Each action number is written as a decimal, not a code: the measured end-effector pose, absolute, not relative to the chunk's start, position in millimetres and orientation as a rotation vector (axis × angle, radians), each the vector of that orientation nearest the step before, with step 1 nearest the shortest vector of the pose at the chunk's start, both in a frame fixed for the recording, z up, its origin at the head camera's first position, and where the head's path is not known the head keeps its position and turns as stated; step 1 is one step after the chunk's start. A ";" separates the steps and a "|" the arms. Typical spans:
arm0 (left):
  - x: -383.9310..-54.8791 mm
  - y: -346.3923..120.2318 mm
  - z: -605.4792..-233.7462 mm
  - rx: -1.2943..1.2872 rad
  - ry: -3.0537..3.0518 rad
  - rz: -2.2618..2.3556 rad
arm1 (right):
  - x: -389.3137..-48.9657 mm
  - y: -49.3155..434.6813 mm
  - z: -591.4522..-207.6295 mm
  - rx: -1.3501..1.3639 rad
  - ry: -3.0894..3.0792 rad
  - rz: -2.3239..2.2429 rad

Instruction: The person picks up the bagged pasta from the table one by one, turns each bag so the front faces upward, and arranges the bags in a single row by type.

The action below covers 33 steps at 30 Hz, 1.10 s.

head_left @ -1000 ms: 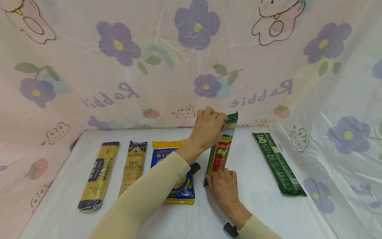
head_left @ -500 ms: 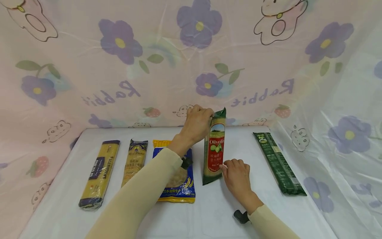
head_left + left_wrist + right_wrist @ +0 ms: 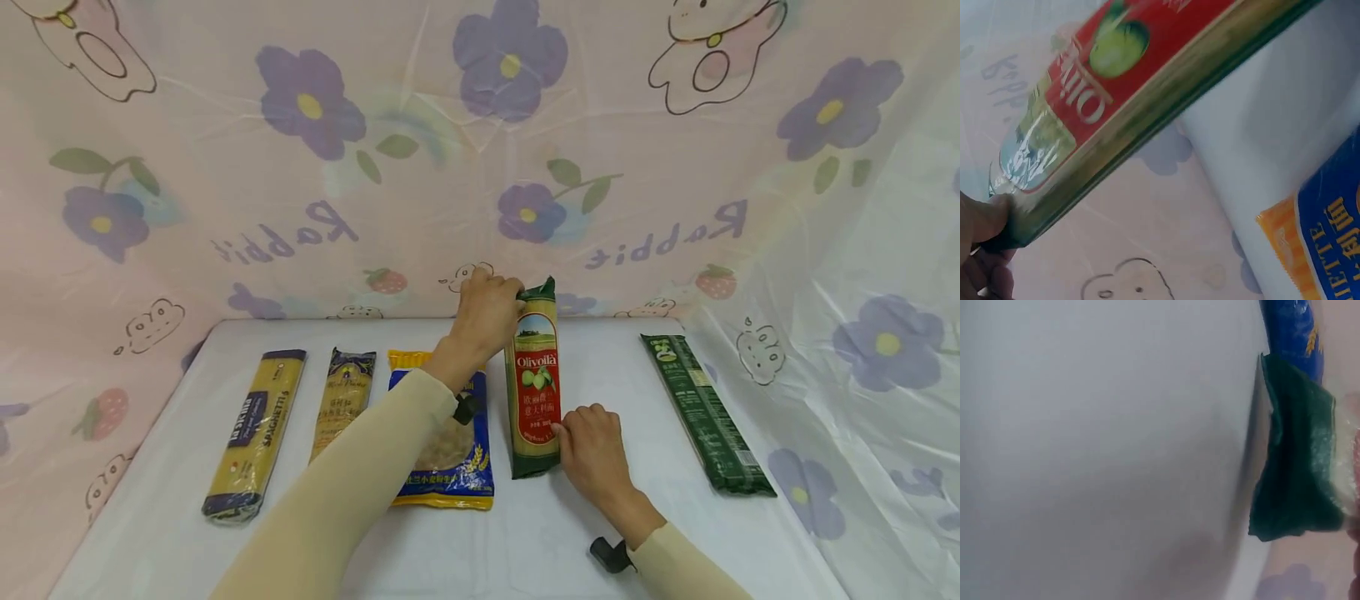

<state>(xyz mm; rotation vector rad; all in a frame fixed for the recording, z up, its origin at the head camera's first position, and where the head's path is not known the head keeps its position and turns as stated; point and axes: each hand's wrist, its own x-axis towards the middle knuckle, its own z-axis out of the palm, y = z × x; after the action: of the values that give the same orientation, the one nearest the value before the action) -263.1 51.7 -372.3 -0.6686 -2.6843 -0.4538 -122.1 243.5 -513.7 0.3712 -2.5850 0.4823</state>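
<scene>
A green and red Olivoilà spaghetti pack (image 3: pixel 537 383) stands nearly upright at the middle of the table, its printed front toward me. My left hand (image 3: pixel 487 315) pinches its green top end; in the left wrist view the thumb (image 3: pixel 988 215) presses against that end. Low on the pack's right side, my right hand (image 3: pixel 597 454) holds the edge, thumb on the front and fingers bent beside it. The right wrist view shows the pack's green bottom end (image 3: pixel 1297 456) close over the white table, with only a sliver of fingers at the frame's edge.
On the white table (image 3: pixel 525 542), a yellow spaghetti pack (image 3: pixel 255 437), a slim tan pasta pack (image 3: pixel 345 396) and a blue and yellow orecchiette bag (image 3: pixel 450 450) lie left, partly under my left arm. A dark green pack (image 3: pixel 708 417) lies right. Patterned cloth (image 3: pixel 420 208) hangs behind.
The spaghetti pack has swung from a rightward lean to nearly upright, its front turned toward me. My left hand moved left with its top; my right hand shifted from its base to the right edge.
</scene>
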 end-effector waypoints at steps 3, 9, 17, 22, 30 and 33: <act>-265.8 50.0 -377.5 -0.657 -2.701 -0.448 | -115.2 245.5 -509.5 0.438 -2.507 0.452; -271.5 50.0 -397.5 -0.659 -2.746 -0.406 | -102.3 241.1 -500.7 0.482 -2.472 0.469; -276.4 55.7 -429.5 -0.737 -2.776 -0.150 | -93.1 233.0 -505.9 0.479 -2.531 0.377; -280.6 59.9 -444.5 -0.774 -2.733 -0.025 | -92.7 235.3 -509.9 0.457 -2.551 0.311; -287.1 65.3 -454.0 -0.795 -2.759 -0.034 | -95.1 238.5 -516.3 0.446 -2.548 0.292; -290.7 66.6 -457.0 -0.805 -2.761 -0.050 | -97.3 238.4 -518.4 0.431 -2.563 0.307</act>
<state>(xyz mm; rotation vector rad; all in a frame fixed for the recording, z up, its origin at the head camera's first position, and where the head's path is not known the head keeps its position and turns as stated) -290.7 66.6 -457.0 -0.8047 -2.7609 -0.0504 -97.3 238.4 -518.4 0.4309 -2.5627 0.3069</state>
